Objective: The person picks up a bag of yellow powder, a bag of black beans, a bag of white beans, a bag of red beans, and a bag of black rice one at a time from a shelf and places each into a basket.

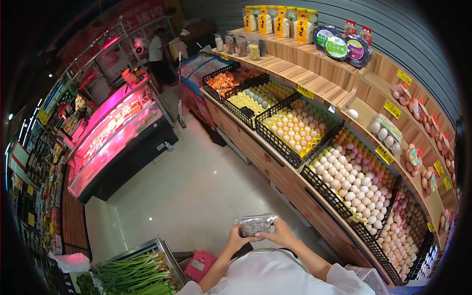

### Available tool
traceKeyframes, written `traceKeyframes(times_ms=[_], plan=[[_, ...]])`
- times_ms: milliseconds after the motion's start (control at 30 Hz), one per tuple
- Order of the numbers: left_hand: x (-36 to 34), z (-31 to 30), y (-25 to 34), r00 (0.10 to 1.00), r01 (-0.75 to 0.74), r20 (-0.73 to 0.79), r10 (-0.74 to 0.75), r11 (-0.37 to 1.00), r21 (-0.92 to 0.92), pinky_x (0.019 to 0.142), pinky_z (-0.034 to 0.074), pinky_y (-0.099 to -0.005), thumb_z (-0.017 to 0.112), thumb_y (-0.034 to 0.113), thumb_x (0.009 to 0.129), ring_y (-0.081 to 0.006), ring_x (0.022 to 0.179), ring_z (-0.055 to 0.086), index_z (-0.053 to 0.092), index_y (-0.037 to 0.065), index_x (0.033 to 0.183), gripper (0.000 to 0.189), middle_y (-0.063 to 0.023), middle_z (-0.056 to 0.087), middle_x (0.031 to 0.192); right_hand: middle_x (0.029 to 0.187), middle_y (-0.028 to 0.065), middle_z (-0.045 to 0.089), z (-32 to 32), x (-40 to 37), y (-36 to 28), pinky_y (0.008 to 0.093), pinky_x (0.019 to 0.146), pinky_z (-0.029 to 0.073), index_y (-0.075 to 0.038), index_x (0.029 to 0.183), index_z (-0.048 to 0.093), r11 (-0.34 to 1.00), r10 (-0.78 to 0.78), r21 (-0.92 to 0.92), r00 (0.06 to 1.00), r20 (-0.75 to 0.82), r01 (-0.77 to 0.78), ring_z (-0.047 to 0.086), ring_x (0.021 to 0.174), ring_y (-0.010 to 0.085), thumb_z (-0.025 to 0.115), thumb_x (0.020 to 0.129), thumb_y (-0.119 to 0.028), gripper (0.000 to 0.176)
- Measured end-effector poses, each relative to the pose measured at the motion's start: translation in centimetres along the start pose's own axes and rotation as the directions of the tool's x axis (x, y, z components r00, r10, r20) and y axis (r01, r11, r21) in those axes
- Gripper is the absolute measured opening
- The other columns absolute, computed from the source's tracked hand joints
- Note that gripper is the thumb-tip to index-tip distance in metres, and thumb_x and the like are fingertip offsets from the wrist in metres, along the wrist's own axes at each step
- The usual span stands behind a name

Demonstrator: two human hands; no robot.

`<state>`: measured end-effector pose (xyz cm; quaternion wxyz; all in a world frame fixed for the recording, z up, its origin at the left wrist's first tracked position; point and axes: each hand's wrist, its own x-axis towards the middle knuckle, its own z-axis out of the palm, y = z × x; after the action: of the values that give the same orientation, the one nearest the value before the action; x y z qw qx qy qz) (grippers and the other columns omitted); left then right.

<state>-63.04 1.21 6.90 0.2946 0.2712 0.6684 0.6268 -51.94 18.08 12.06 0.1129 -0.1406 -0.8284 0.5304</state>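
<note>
A clear plastic box (256, 225) with greyish, grainy-looking contents is held in front of my body, above the tiled floor. What exactly is inside is too small to make out. My left hand (238, 239) is closed on the box's left end, and my right hand (280, 235) grips its right end. Both thumbs lie along the near side. Part of the fingers is hidden beneath the box.
Egg crates (295, 129) line a wooden counter (275, 169) on the right, below shelves with bagged eggs and jars (265, 22). A pink-lit meat case (118, 128) stands left. Green onions (140, 273) fill a bin near me. A person (156, 51) stands at the back.
</note>
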Motion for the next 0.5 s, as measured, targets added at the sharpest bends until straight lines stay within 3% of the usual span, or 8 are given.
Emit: traceKeyframes(times_ms=[133,233,267,367,400,433,500], plan=[[7.3,-4.9,-0.9,0.999,0.046,0.005,-0.046,0.999,0.013,0.088,0.045,-0.0333,0.085,0.017,0.06,-0.0172,0.095,0.059,0.059,-0.001,0.108,0.058,-0.0084,0.064,0.101,0.108,0.0174,0.061,1.5,8.8,-0.5,0.0362,0.087,0.046,-0.002,0.106,0.063,0.998,0.045,0.034,0.999,-0.031,-0.044,0.059,0.101,0.0307,0.082,0.064,-0.034,0.056],[14.6,-8.6,-0.2,0.998,-0.061,0.018,0.061,0.998,0.005,0.087,0.046,-0.0332,0.086,0.019,0.06,-0.0174,0.094,0.06,0.059,-0.001,0.107,0.057,-0.0092,0.064,0.099,0.103,0.0171,0.063,2.3,16.0,-1.1,0.0359,0.084,0.048,-0.002,0.106,0.062,0.997,0.078,0.036,0.99,-0.115,-0.075,0.062,0.095,0.0302,0.082,0.064,-0.033,0.055],[17.1,-10.0,0.0,0.994,-0.046,0.105,0.038,0.996,0.079,0.094,0.042,-0.0358,0.084,0.02,0.062,-0.0213,0.107,0.055,0.05,0.001,0.122,0.071,-0.0148,0.059,0.112,0.101,0.0145,0.064,2.1,18.5,-1.3,0.0351,0.083,0.049,-0.001,0.106,0.062,0.999,0.043,-0.027,0.986,-0.16,-0.047,0.063,0.092,0.0263,0.082,0.065,-0.029,0.053],[23.4,-13.3,3.7,0.964,-0.261,0.08,0.252,0.956,0.131,0.104,0.03,-0.042,0.081,0.019,0.065,-0.0261,0.126,0.04,0.031,0.004,0.137,0.089,-0.0175,0.045,0.131,0.099,0.0122,0.065,-0.5,26.0,-3.1,0.034,0.082,0.049,0.001,0.105,0.061,0.973,0.151,0.202,0.966,-0.21,-0.109,0.063,0.091,0.0205,0.082,0.066,-0.026,0.052],[25.3,-15.3,3.3,0.963,-0.233,0.173,0.207,0.962,0.144,0.107,0.023,-0.0476,0.078,0.021,0.069,-0.0306,0.134,0.029,0.017,0.01,0.143,0.097,-0.0201,0.034,0.139,0.098,0.0112,0.066,-1.8,28.4,-4.5,0.0335,0.081,0.049,0.001,0.104,0.06,0.971,0.143,0.225,0.948,-0.285,-0.079,0.062,0.09,0.0188,0.082,0.066,-0.025,0.051],[26.7,-16.9,3.0,0.972,-0.199,0.154,0.178,0.97,0.139,0.107,0.023,-0.0481,0.078,0.021,0.069,-0.0308,0.133,0.029,0.018,0.011,0.143,0.096,-0.0204,0.035,0.138,0.097,0.0102,0.066,-3.5,30.4,-5.6,0.033,0.081,0.049,0.002,0.104,0.06,0.967,0.152,0.246,0.923,-0.353,-0.065,0.062,0.09,0.017,0.082,0.066,-0.023,0.05],[28.9,-19.7,2.7,0.988,-0.123,0.114,0.108,0.984,0.131,0.106,0.024,-0.0492,0.078,0.02,0.07,-0.0313,0.133,0.03,0.019,0.012,0.143,0.094,-0.021,0.036,0.138,0.097,0.0105,0.066,-7.7,34.5,-5.1,0.0323,0.08,0.05,0.003,0.103,0.059,0.991,0.13,0.09,0.86,-0.493,-0.098,0.063,0.088,0.0173,0.082,0.067,-0.023,0.051]])
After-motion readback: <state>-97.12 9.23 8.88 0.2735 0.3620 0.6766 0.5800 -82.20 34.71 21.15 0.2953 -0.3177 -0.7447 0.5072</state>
